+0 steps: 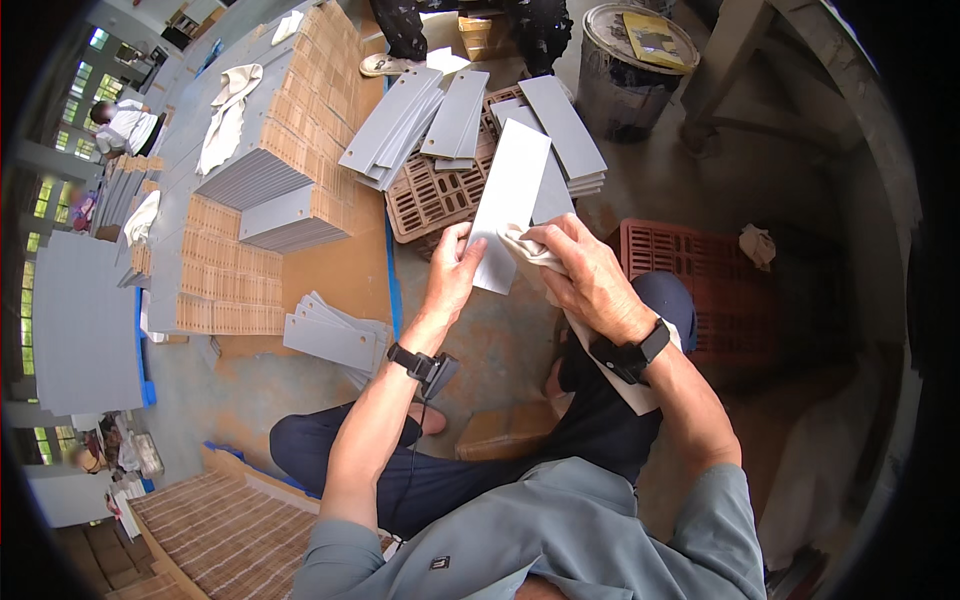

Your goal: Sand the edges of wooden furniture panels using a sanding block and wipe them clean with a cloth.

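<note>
A long flat panel (512, 175), pale and shiny, tilts up in front of me over a brown plastic crate (425, 205). My left hand (453, 268) is closed on the panel's near left edge, thumb on its face. In my right hand (592, 275) a cream cloth (530, 250) is bunched and pressed against the panel's right edge; its loose end seems to hang down below my wrist. Under and beyond the held panel, more grey panels lie in fanned piles: one pile (400, 120) at the left, another pile (565, 130) at the right, several with a small hole near one end.
Tall stacks of panels (315, 95) stand at the left, cloths (228, 110) on top. A small fanned pile (335, 335) lies by my left forearm. At the right are a red crate (640, 240) and a stained bucket (620, 95). People (130, 125) are in the background.
</note>
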A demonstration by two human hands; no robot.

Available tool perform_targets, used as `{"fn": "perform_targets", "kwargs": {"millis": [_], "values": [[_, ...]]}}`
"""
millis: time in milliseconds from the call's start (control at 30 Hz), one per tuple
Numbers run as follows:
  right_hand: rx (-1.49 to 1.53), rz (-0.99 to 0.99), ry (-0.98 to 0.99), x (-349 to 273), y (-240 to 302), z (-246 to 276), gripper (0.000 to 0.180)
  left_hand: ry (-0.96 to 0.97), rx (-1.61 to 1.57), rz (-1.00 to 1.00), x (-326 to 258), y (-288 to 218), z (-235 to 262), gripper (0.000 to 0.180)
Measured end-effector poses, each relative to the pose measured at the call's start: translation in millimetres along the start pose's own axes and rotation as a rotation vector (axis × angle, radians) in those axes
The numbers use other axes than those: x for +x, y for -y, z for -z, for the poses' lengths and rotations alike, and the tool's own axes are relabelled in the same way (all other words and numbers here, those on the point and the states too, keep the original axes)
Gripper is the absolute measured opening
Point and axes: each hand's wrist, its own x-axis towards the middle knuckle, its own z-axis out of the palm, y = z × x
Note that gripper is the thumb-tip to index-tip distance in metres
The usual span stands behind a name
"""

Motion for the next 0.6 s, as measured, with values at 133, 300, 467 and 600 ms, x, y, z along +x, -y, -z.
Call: {"fn": "perform_targets", "kwargs": {"millis": [133, 300, 467, 600], "values": [[-0.231, 0.316, 0.067, 22.5, 15.5, -58.7, 0.038, 0.070, -0.002, 0.044, -63.5, -5.6, 11.5, 0.039], [-0.373, 0.355, -0.246, 65.3, 2.8, -60.3, 0.033, 0.055, 0.043, -0.003, -136.6, -39.9, 38.8, 0.052], [-0.153, -0.337, -0.190, 78.5, -99.5, -20.3, 0.027, 0.048, 0.117, -0.082, -174.3, -26.7, 69.2, 0.046], [-0.068, -0.271, -0.194, 72.1, -95.8, -19.3, 0.029, -0.031, 0.056, -0.160, -183.6, -37.9, 88.9, 0.043]]}}
